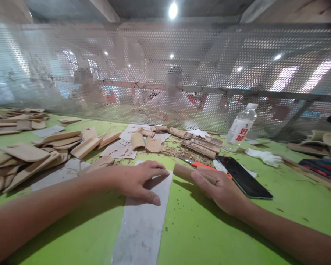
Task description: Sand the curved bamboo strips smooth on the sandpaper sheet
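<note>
My left hand rests over a strip of white paper, its thumb and fingers spread with nothing between them. To the right, my right hand grips a curved brown piece of bamboo between thumb and fingers, a little above the green table. Just behind the right hand lies a cutter with an orange handle, its blade pointing left. Two pale curved bamboo pieces stand on papers beyond my left hand.
Piles of bamboo pieces cover the left side. Rough bamboo strips and shavings lie ahead. A black phone, a water bottle and a white glove are at right. Behind stands a perforated screen, with people beyond.
</note>
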Tool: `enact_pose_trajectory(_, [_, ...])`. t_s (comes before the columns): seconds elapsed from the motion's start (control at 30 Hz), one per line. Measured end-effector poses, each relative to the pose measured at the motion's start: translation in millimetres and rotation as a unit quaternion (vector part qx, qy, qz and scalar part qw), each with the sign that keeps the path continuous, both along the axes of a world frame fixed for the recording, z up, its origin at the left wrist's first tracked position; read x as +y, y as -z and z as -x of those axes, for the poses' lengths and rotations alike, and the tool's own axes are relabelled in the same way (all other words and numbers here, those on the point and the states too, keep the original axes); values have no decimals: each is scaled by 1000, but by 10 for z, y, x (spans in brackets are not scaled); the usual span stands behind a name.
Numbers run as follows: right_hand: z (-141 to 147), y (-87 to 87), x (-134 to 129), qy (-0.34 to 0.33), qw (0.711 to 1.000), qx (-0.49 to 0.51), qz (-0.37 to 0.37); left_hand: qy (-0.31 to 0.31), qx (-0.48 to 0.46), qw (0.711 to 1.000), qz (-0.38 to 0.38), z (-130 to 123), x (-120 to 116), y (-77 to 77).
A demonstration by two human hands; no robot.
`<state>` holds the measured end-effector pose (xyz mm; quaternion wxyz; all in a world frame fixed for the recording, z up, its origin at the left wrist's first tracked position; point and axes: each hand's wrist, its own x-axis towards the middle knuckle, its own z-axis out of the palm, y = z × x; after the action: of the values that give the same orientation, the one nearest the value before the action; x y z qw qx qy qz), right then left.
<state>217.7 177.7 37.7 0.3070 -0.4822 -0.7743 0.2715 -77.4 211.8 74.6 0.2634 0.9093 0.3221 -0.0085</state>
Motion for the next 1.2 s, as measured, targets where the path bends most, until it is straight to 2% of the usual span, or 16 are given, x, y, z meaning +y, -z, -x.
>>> enact_pose_trajectory(0.07, [11, 1, -37, -66, 992, -38, -101, 2, -7, 1000, 12, -9, -12, 25])
enact_pose_trajectory(0.17, [17, 19, -79, -149, 956, -78, -239, -1, -28, 1000, 14, -45, -35, 30])
enact_pose_trajectory(0.33, [3, 36, -87, -155, 928, -74, -330, 7, -149, 989, 12, -145, -88, -48])
enact_pose_trajectory(0.47, [-8, 39, -97, -139, 923, -89, -348, -25, -201, 978, 38, -182, -111, -68])
enact_pose_trajectory(0.6, [-9, 43, -121, -127, 925, -95, -346, -19, -226, 972, 57, -182, -121, -81])
enact_pose_trajectory(0.8, [1, 22, -121, -122, 929, -94, -337, -31, -213, 973, 80, -192, -139, -127])
enact_pose_trajectory(1.2, [11, 52, -108, -110, 929, -96, -341, -35, -190, 977, 87, -165, -105, -114])
